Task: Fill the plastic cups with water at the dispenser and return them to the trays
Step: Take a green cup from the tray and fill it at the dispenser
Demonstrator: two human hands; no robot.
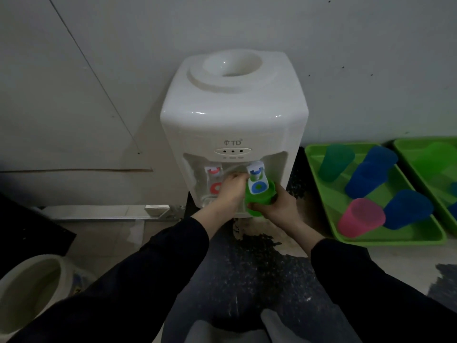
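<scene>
A white water dispenser point(232, 115) stands against the wall with a red tap point(214, 178) and a blue tap point(257, 180). My right hand point(277, 206) grips a green plastic cup point(257, 203) held right under the blue tap. My left hand point(232, 189) reaches in beside the blue tap, its fingertips at the tap's lever; how they lie is partly hidden. To the right, a green tray point(321, 194) holds a teal cup point(335, 162), a pink cup point(359, 217) and several blue cups point(405, 211).
A second green tray point(408, 149) with a green cup sits at the far right edge. A white bucket point(32, 283) stands on the floor at lower left. The floor below the dispenser is dark and speckled, with wet-looking patches.
</scene>
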